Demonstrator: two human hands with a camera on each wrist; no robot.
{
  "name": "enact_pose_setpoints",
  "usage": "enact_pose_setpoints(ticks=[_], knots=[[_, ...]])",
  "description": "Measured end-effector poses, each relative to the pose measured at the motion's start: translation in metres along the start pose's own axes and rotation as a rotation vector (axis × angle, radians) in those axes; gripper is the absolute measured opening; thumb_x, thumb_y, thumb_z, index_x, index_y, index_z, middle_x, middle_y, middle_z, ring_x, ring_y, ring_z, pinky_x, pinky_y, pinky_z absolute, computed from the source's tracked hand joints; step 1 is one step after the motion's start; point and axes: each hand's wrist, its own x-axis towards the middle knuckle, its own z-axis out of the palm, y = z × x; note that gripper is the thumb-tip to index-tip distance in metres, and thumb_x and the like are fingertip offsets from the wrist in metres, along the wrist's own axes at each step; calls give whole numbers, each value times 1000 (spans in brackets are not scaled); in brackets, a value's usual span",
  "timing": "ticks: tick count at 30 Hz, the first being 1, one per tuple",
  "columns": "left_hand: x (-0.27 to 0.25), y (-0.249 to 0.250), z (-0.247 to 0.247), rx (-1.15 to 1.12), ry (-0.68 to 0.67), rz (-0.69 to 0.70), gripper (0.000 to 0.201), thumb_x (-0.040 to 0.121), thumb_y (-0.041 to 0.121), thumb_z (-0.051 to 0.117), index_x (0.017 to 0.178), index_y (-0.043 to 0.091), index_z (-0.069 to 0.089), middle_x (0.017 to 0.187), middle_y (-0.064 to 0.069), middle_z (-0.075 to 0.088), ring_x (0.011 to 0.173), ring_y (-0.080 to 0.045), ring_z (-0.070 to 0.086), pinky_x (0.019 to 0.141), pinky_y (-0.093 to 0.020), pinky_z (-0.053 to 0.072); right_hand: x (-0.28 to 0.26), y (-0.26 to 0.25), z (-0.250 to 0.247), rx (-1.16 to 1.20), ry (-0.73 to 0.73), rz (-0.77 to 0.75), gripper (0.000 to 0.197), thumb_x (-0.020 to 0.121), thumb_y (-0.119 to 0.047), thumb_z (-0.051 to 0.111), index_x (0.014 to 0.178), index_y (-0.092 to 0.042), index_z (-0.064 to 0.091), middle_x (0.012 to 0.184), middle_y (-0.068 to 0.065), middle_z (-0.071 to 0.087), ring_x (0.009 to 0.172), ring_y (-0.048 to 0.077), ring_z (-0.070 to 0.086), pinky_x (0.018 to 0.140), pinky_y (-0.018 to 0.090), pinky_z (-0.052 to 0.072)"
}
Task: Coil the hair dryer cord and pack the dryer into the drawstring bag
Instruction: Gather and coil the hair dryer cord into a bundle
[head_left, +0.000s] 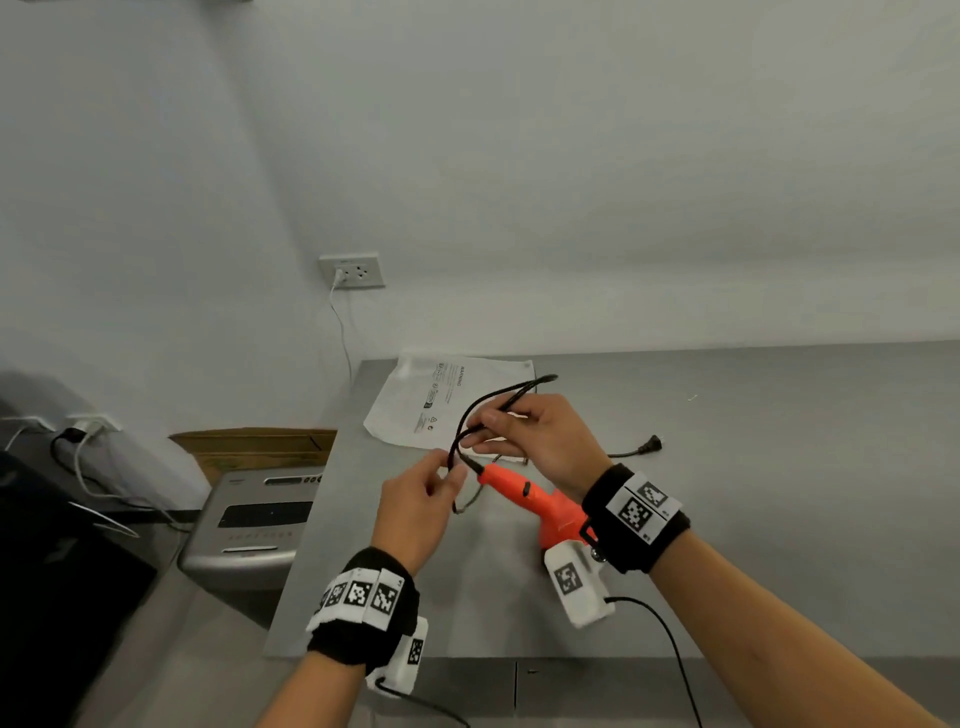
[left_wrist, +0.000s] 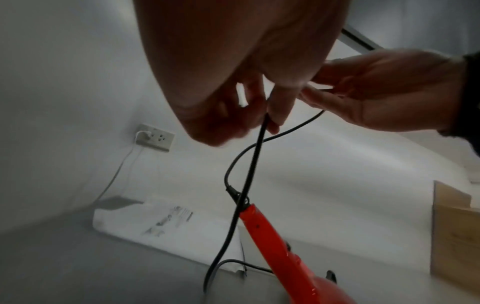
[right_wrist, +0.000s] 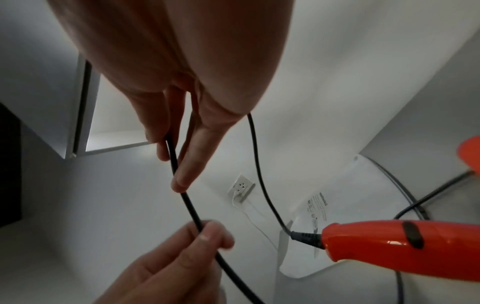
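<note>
An orange hair dryer lies on the grey table, its handle pointing left. Its black cord rises from the handle end in a loop above the table. My left hand pinches the cord near the handle. My right hand holds the folded loop higher up, with the cord running between its fingers. The plug lies on the table to the right. A white bag with printed text lies flat behind my hands.
A wall socket with a white cable plugged in is on the wall behind the table's left corner. A silver machine and a cardboard box stand left of the table. The table's front edge runs below my wrists.
</note>
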Motion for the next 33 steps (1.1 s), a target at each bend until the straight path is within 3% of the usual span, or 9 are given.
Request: enact_pose_setpoints(ticks=[3, 8, 12, 17, 21, 25, 28, 30, 33], knots=[[12, 2, -10, -87, 38, -171, 20, 101, 31, 54, 89, 21, 66, 64, -6, 66, 48, -19, 62, 59, -34, 59, -2, 0, 2, -102, -8, -30, 15, 97, -8, 62, 93, -5, 76, 90, 16, 73, 84, 37, 74, 87, 59, 59], [45, 8, -26, -12, 182, -76, 12, 99, 12, 55, 98, 19, 64, 92, 0, 72, 83, -17, 65, 71, -18, 45, -18, -2, 3, -13, -40, -19, 23, 101, -13, 55, 100, 1, 74, 83, 14, 64, 73, 34, 65, 69, 48, 58], [61, 13, -10, -268, 129, -112, 47, 98, 6, 57, 138, 13, 34, 120, 5, 63, 104, -13, 63, 81, -13, 45, -14, -7, 3, 2, -8, 11, 29, 102, -19, 54, 99, 3, 73, 82, 17, 65, 72, 34, 62, 62, 41, 55], [55, 26, 48, -252, 38, -45, 15, 98, 9, 56, 110, 6, 47, 94, -5, 60, 83, -15, 66, 66, -17, 53, -4, -24, 11, -118, -79, -45, 30, 102, -22, 56, 101, 2, 74, 101, 28, 72, 75, 29, 65, 63, 39, 57], [64, 46, 69, 6, -89, 93, 26, 103, 10, 43, 121, -3, 54, 104, -15, 56, 106, -27, 59, 65, 6, 33, -5, -40, 15, -109, -85, -76, 28, 101, -19, 56, 95, -2, 77, 99, 29, 70, 73, 31, 65, 67, 50, 53], [63, 67, 71, 192, -279, 145, 25, 102, 15, 41, 120, 9, 57, 100, -1, 53, 96, -11, 54, 64, -8, 33, -6, -61, 14, -203, -60, -132, 24, 101, -19, 56, 101, -4, 75, 100, 20, 74, 74, 30, 69, 68, 55, 56], [58, 81, 63, -88, -282, 168, 19, 103, 16, 45, 94, 20, 62, 74, 6, 56, 66, -2, 55, 61, -14, 39, 12, -80, -18, -161, 168, -148, 28, 102, -28, 55, 116, -8, 69, 104, 16, 75, 79, 34, 74, 61, 41, 60], [54, 83, 54, -240, -304, 187, 23, 105, 14, 43, 94, 17, 63, 63, 4, 51, 59, -9, 53, 64, -17, 44, 28, -86, -51, -144, 364, -98, 39, 102, -36, 52, 128, -7, 59, 114, 15, 71, 93, 35, 74, 74, 44, 63], [54, 84, 46, -334, -420, 174, 26, 106, 14, 41, 96, 16, 65, 58, 6, 41, 53, -13, 40, 56, -28, 43, 44, -76, -92, -708, 462, -16, 49, 103, -44, 44, 131, -5, 54, 105, 7, 68, 94, 23, 62, 84, 36, 48]])
